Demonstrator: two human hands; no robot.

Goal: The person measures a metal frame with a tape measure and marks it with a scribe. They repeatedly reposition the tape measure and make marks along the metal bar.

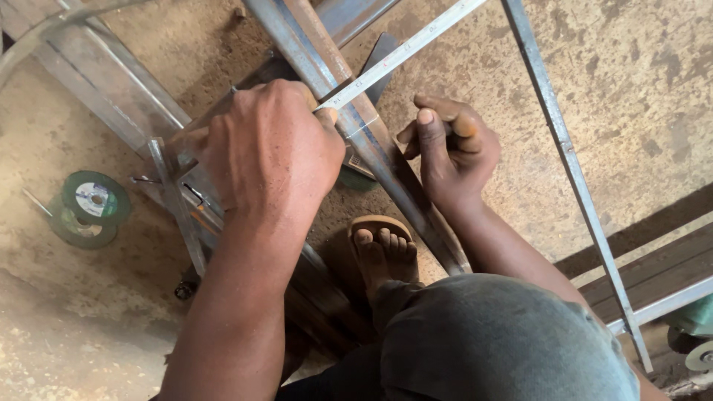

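Observation:
My left hand (271,145) is closed over the near end of a flat steel ruler (405,50), pressing it across a long square metal tube (375,152) that runs diagonally over the floor. My right hand (449,145) sits just right of the tube, fingers pinched around a small pale marking piece whose tip rests by a light line on the tube. What exactly the right fingers hold is too small to tell. My sandalled foot (382,245) stands beside the tube below the hands.
Two green cutting discs (93,204) lie on the dirt floor at left. A thin square bar (572,171) crosses at right. More steel sections (111,82) lie at upper left. Dark beams (653,267) and a grinder disc (702,355) are at lower right.

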